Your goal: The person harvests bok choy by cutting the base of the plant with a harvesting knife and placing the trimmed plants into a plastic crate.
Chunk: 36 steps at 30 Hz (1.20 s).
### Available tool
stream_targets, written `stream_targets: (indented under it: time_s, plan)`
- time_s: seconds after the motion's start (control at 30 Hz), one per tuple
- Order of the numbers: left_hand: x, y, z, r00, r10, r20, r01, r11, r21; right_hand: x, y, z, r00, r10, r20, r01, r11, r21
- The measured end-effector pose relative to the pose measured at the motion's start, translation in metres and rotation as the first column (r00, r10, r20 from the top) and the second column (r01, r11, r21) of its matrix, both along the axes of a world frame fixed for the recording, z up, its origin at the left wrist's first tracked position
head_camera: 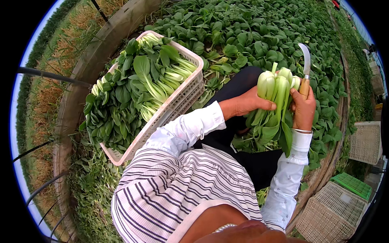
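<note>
My left hand (252,101) grips a bunch of bok choy (278,91), its pale stem ends upward and its green leaves hanging down. At the right side of the bunch, my right hand (303,106) holds the wooden handle of a curved-blade harvesting knife (305,66). The blade points up, away from the stems. My right thumb and fingers also touch the outer stems. To the left, a pale plastic crate (170,104) is heaped with bok choy (149,79), some stems facing outward.
Growing leafy greens (261,33) spread ahead and to the right. A curved board edge (73,88) runs along the left, with dark hoops crossing it. Stacked pale crates (332,209), a green crate (352,185) and another pale crate (365,142) stand at the right.
</note>
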State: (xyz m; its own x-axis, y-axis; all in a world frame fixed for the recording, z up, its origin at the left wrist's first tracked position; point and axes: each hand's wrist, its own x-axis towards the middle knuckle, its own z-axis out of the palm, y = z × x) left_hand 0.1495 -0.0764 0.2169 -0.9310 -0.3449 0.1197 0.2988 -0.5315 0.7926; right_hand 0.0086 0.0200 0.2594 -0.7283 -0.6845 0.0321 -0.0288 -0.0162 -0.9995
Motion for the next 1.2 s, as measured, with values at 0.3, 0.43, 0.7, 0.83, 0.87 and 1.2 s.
stream_targets:
  time_s: [0.3, 0.43, 0.7, 0.83, 0.87, 1.2]
  plan:
    - [0.115, -0.063, 0.067, 0.934, 0.356, -0.041, -0.326, 0.795, -0.512, 0.046, -0.017, 0.033, 0.94, 0.315, 0.129, -0.284, 0.935, -0.214]
    - [0.219, -0.089, 0.101, 0.809, 0.585, -0.062, -0.337, 0.374, -0.864, 0.004, -0.013, -0.001, 0.959, 0.281, 0.043, -0.276, 0.956, -0.102]
    - [0.359, -0.093, 0.028, 0.821, 0.561, 0.107, 0.519, -0.656, -0.548, -0.019, -0.013, -0.034, 0.966, 0.238, 0.097, -0.232, 0.971, -0.061]
    - [0.4, -0.102, -0.026, 0.765, 0.541, 0.348, 0.631, -0.525, -0.57, -0.017, -0.012, -0.034, 0.974, 0.216, 0.065, -0.216, 0.976, -0.008]
    - [0.411, -0.103, -0.036, 0.75, 0.541, 0.38, 0.647, -0.481, -0.591, -0.015, -0.012, -0.035, 0.977, 0.206, 0.061, -0.207, 0.978, 0.006]
    - [0.396, -0.126, -0.123, 0.722, 0.52, 0.456, 0.682, -0.428, -0.593, -0.081, 0.064, 0.015, 0.999, -0.018, -0.036, 0.018, 1.0, 0.015]
